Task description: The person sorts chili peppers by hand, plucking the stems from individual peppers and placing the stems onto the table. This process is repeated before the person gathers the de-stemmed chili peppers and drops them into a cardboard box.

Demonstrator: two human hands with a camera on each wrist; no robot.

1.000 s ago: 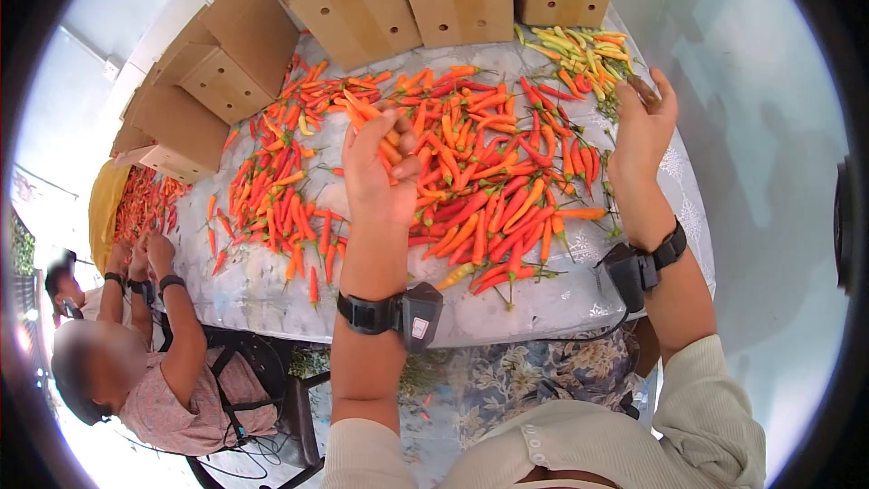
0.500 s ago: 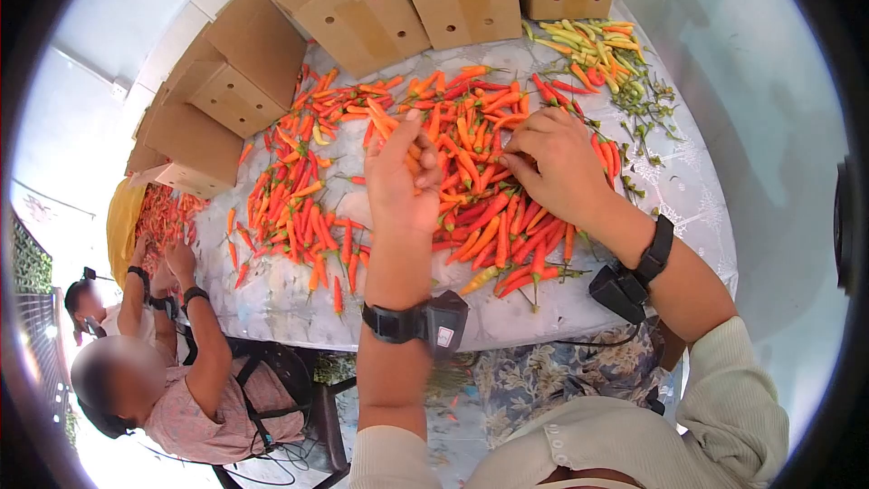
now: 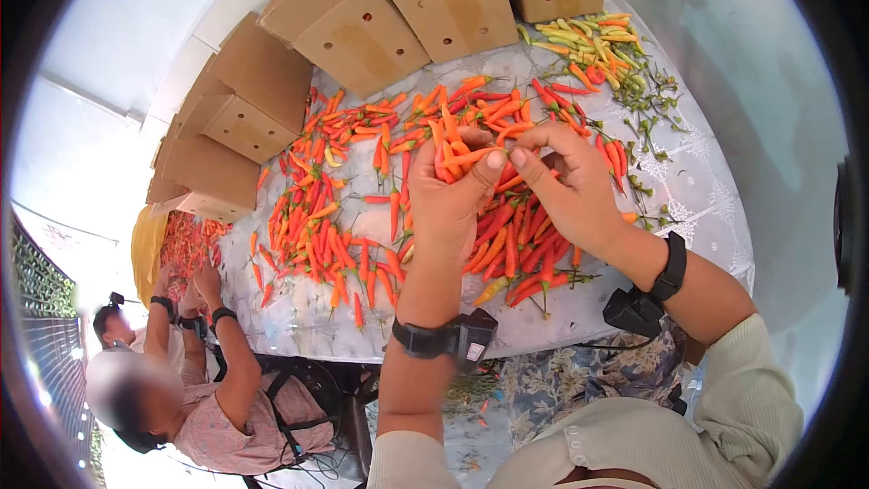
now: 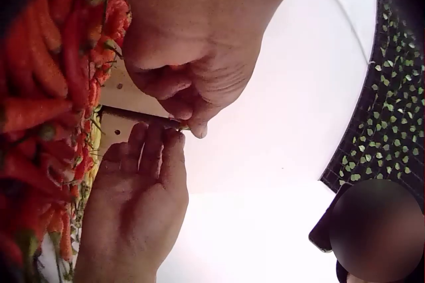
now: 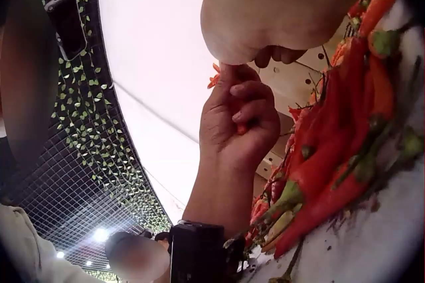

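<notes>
Several orange chili peppers (image 3: 443, 147) are gripped in the left hand (image 3: 450, 199), above the large pile of red and orange peppers (image 3: 507, 234). One orange pepper lies across its fingers, the stem end at the thumb tip. The right hand (image 3: 579, 190) meets it there, thumb and fingertips pinching at the green stem. In the left wrist view the right hand (image 4: 136, 197) and the left hand (image 4: 199, 51) touch at a small green stem. Curled fingers of the left hand (image 5: 239, 117) surround peppers in the right wrist view.
Cardboard boxes (image 3: 362, 36) line the table's back edge. Yellow-green peppers (image 3: 579, 41) lie at the back right, beside loose green stems (image 3: 654, 104). Another person (image 3: 244, 398) sits at the left by a further red pepper pile (image 3: 190, 244). A wall stands to the right.
The right hand has moved left from the green stems, across the pile, to the left hand and now pinches at a pepper's stem. The left hand still grips its peppers. The head view has shifted.
</notes>
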